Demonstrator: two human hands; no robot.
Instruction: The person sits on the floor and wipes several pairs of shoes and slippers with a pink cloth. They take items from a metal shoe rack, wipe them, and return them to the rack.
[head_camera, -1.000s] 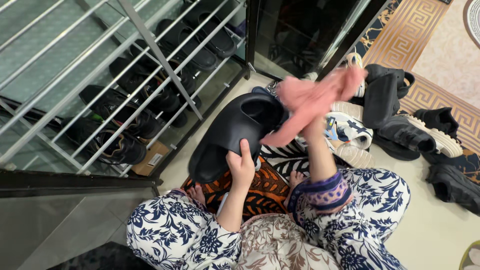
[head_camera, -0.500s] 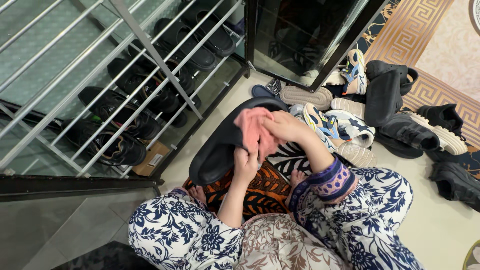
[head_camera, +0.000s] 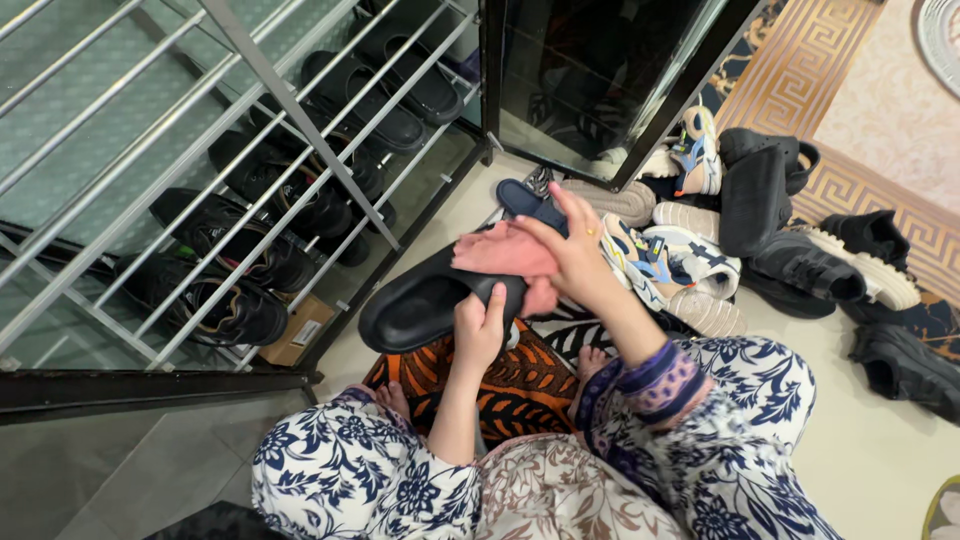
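My left hand (head_camera: 478, 325) grips a black slide sandal (head_camera: 420, 305) from below, holding it roughly level above my lap. My right hand (head_camera: 572, 252) presses a pink cloth (head_camera: 500, 252) flat onto the sandal's upper right end, fingers spread over it. I sit on the floor in blue-and-white floral trousers, bare toes showing on an orange and black patterned mat (head_camera: 520, 385).
A metal shoe rack (head_camera: 250, 180) with several dark shoes stands at left. A dark glass cabinet door (head_camera: 590, 80) is ahead. Several sneakers and black shoes (head_camera: 760, 240) lie piled at right on the pale floor, beside a gold-patterned rug (head_camera: 850, 90).
My right hand brought the pink cloth down from the air onto the sandal and slid it along the top. The sandal has tipped from steeply tilted to nearly level.
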